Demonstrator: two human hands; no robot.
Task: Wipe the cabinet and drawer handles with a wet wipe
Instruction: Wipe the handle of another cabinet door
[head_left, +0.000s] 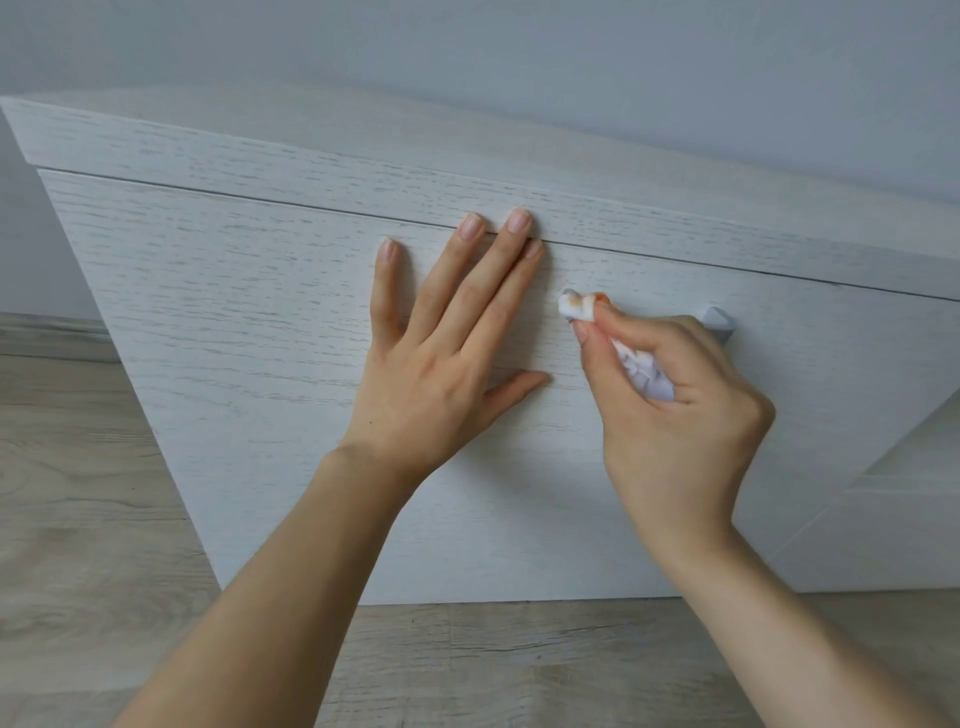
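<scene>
The left hand (441, 358) lies flat on the white drawer front (260, 312), fingers straight and slightly spread, while just beside it the right hand (670, 410) pinches a crumpled, orange-stained wet wipe (576, 306) against the grey handle (717, 319), whose right end shows past the knuckles.

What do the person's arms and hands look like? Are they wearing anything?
Both arms are bare, with no sleeves showing. The left hand and right hand wear no gloves, rings, watch or bracelets. The fingernails on the left hand are short and plain, with no coloured polish.
</scene>
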